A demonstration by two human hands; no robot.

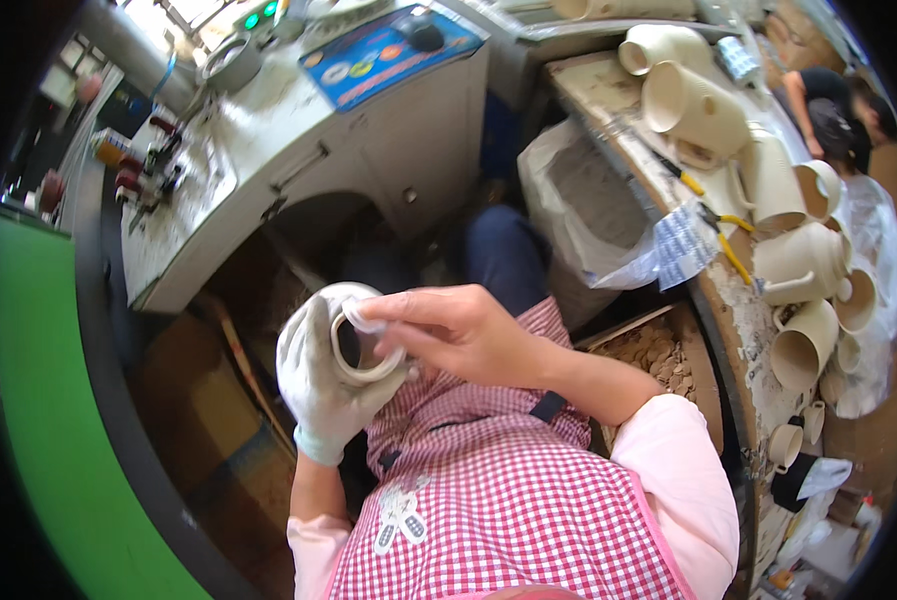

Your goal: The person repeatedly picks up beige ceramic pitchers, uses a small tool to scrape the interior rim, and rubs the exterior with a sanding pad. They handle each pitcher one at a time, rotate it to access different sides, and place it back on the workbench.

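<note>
My left hand (313,375), in a pale glove with grey-stained fingers, grips a white cylindrical vessel (366,373) just above my lap, its open mouth tilted up and showing a dark inside. My right hand (438,330) is bare and reaches across to the rim, its thumb and fingers closed on a small white piece (363,313). The fingertips are blurred, so the piece's exact shape is unclear. A checked pink apron (498,490) lies beneath both hands.
Cream pitchers (698,110) and yellow-handled pliers (733,255) crowd the right bench. A plastic sack (578,210) and a box of fragments (668,350) stand beside it. A white cabinet (388,150) is ahead, a green panel (43,380) at left. A co-worker (823,115) sits far right.
</note>
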